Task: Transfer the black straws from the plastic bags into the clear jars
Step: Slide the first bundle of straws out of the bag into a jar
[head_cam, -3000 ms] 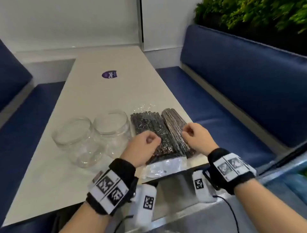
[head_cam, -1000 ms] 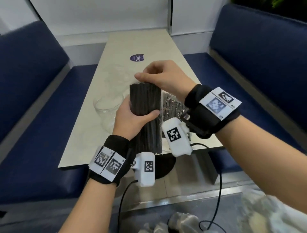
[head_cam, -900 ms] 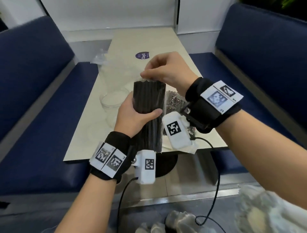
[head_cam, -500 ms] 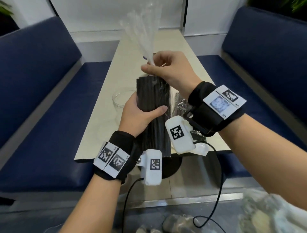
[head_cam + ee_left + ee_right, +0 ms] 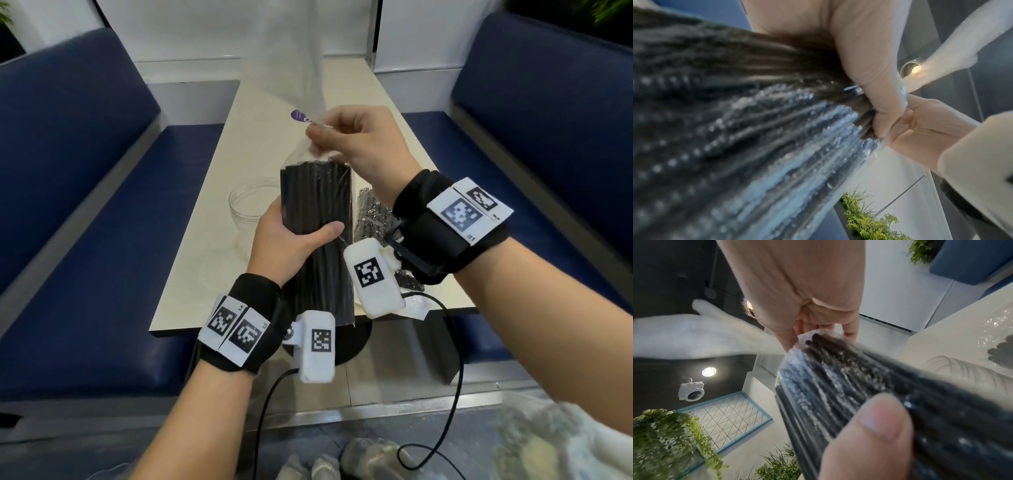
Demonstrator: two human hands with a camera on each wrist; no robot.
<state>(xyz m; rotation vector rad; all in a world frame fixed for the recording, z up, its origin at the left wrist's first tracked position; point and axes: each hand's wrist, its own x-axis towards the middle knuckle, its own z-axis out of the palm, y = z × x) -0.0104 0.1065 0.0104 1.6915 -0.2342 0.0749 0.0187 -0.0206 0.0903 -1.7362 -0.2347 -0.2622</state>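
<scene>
The left hand (image 5: 287, 236) is gripping a bundle of black straws (image 5: 317, 205) around its middle, thumb lying across the front and the fingers wrapping behind, and is holding the bundle upright above the near edge of the table (image 5: 212, 260). The straws are sitting inside a clear plastic bag (image 5: 291, 73) whose loose upper part is rising well above the straw tops — thin, see-through and blurred against the white wall. The right hand (image 5: 356, 144) is pinching that film just above the straw ends, thumb and forefinger pressing together on the plastic while the other fingers are curling in behind.

In the left wrist view the straws (image 5: 740, 133) are filling most of the frame, their surface glinting under the wrap, with the left hand (image 5: 865, 61) clasping them and the right hand (image 5: 920, 128) meeting it at the top. In the right wrist view the wrapped straw ends (image 5: 838, 369) are showing just under the right hand (image 5: 801, 293), and the left thumb (image 5: 867, 434) is pressing on the bundle.

On the table, a clear jar (image 5: 248, 209) is standing just left of the held bundle — its open mouth facing up. A second bag of straws (image 5: 375, 219) is lying flat on the table to the right, partly hidden behind the right wrist. A round purple sticker (image 5: 298, 115) is showing farther along the tabletop. Blue benches (image 5: 85, 192) are flanking the table on both sides.
</scene>
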